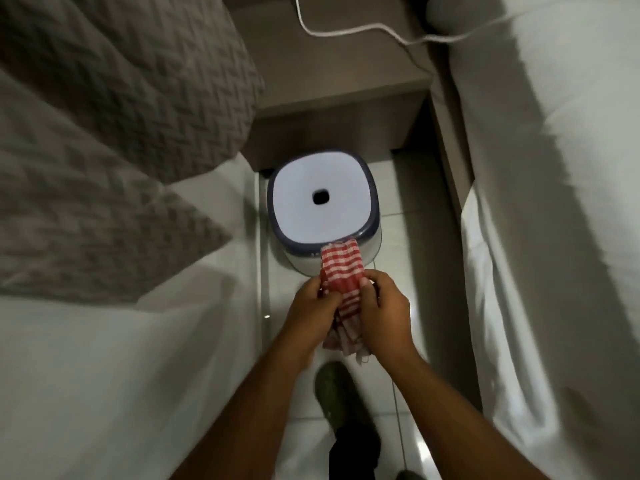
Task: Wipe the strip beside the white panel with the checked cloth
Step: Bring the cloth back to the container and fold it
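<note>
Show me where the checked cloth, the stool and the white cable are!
checked cloth (341,268): head view, on the bunched upper part above the hands.
stool (304,202): head view, on its white top, left of the hole.
white cable (346,30): head view, on its curve over the bedside table.

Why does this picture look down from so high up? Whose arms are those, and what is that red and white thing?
There is no machine here. A person wears a camera on their head, so you see what they see looking down. The two arms are theirs. The left hand and the right hand both have a grip on a red and white checked cloth, bunched between them. Below stands a white stool with a dark rim and a hole in the middle, on a tiled floor. A bed with white sheets lies on the left, and a white cable runs across the top.
</note>
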